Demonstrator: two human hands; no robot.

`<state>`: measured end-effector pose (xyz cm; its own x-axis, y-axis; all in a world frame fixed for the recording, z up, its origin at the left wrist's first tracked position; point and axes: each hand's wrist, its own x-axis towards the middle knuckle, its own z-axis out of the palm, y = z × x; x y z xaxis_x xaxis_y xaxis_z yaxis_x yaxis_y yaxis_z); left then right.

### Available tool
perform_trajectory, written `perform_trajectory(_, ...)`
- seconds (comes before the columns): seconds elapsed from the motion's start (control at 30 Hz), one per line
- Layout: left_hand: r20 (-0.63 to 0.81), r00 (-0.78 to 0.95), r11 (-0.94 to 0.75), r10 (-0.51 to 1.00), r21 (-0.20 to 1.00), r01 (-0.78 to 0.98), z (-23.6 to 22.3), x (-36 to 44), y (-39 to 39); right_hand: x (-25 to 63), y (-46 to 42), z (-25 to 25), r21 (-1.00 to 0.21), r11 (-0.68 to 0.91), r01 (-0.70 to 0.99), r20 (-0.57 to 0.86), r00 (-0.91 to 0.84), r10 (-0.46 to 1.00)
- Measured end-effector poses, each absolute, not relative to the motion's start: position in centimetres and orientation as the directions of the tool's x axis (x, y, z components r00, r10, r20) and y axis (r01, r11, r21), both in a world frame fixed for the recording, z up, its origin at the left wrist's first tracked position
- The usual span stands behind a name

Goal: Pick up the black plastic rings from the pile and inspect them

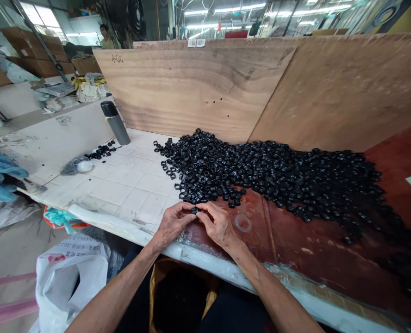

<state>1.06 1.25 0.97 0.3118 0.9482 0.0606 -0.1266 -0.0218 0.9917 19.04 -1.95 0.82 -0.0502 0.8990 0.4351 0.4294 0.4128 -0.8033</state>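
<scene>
Between the fingertips of both hands is a small black ring-shaped part [194, 210], held just above the table's front area. My left hand [173, 221] pinches it from the left, fingers closed. From the other side my right hand [217, 223] grips it, thumb and forefinger pressed together. Fingertips cover much of the part. Right behind the hands spreads a large pile of similar black ring-shaped parts [233, 164], running along the wooden board to the right.
A grey flask [115, 124] stands at the back left, with a few loose black pieces [102, 151] and a clear plastic bag [75, 165] nearby. A wooden board [198, 88] walls the table's back. Below the edge are an open yellow-rimmed bag [153, 291] and a white sack [71, 263].
</scene>
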Motion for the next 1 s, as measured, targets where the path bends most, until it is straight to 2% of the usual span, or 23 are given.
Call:
perform_trajectory(0.1,0.06,0.306,-0.028,0.95,0.994,-0.109,0.9,1.04,1.36,19.07,-1.92,0.99,-0.82,0.386,0.422,0.41,-0.037,0.911)
perform_trajectory(0.23,0.026,0.321,0.007,0.947,0.995,-0.102,0.9,1.0,1.47,19.15,-1.86,1.45,-0.802,0.426,0.419,0.446,-0.053,0.893)
perform_trajectory(0.37,0.063,0.311,-0.03,0.948,0.993,-0.11,1.05,1.04,1.41,19.11,-1.84,1.61,-0.811,0.423,0.405,0.445,-0.045,0.895)
perform_trajectory(0.5,0.145,0.319,-0.124,0.936,0.989,-0.086,0.8,0.93,1.34,18.93,-1.89,1.16,-0.861,0.335,0.382,0.355,-0.019,0.935)
perform_trajectory(0.7,0.245,0.324,-0.259,0.914,0.966,-0.002,0.28,0.68,1.39,18.75,-1.87,0.91,-0.951,0.197,0.237,0.201,-0.005,0.98)
perform_trajectory(0.83,0.235,0.317,-0.247,0.919,0.969,-0.002,0.32,0.76,1.4,18.86,-1.8,1.3,-0.903,0.297,0.311,0.314,0.006,0.949)
perform_trajectory(1.0,0.08,0.353,-0.061,0.932,0.996,-0.065,0.71,0.87,1.47,19.13,-1.78,1.39,-0.788,0.499,0.36,0.515,-0.059,0.855)
